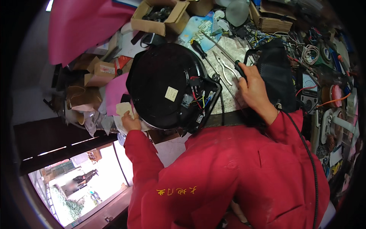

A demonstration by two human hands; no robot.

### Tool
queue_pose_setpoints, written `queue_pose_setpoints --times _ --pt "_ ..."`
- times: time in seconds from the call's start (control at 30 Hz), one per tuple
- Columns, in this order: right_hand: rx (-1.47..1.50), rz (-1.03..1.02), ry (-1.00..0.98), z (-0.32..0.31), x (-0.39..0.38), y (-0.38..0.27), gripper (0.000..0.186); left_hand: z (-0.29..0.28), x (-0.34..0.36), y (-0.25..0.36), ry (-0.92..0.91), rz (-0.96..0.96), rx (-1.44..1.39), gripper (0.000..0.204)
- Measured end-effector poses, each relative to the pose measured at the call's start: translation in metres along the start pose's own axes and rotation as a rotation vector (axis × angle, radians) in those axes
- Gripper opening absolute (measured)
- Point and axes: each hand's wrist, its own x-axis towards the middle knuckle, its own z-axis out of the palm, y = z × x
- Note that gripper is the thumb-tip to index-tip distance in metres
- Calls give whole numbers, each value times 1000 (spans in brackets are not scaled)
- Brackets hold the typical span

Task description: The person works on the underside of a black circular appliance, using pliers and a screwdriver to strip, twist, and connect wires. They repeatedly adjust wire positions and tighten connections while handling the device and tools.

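A round black appliance (pixel 152 72) lies on the bench, its wiring compartment open on the right side with red, yellow and blue wires (pixel 202 99) showing. My right hand (pixel 254 89) is wrapped round the black handle of a long screwdriver (pixel 225 52), whose shaft points away to the far left. Beside it, pliers (pixel 228 70) with pale handles and a second screwdriver (pixel 199 50) rest on the bench. At the appliance's near left edge, my left hand (pixel 130 122) pinches a small pale beige piece (pixel 123 108), perhaps paper or cloth; its lower fingers are partly hidden.
A black textured case (pixel 276 74) stands right of my right hand. Cardboard boxes (pixel 156 23) (pixel 101 72) sit at the back and left. Loose wires and parts (pixel 263 38) crowd the far right. A dark cord (pixel 310 156) hangs over my right sleeve.
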Motion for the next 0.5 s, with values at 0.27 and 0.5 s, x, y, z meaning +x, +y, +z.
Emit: queue_pose_setpoints --times 0.27,0.5 --pt "-132 -44 -86 0 -23 1 49 -121 -78 245 -124 469 -634 12" --pt "-325 -66 -116 6 -60 11 42 -93 -98 296 -199 457 -708 18"
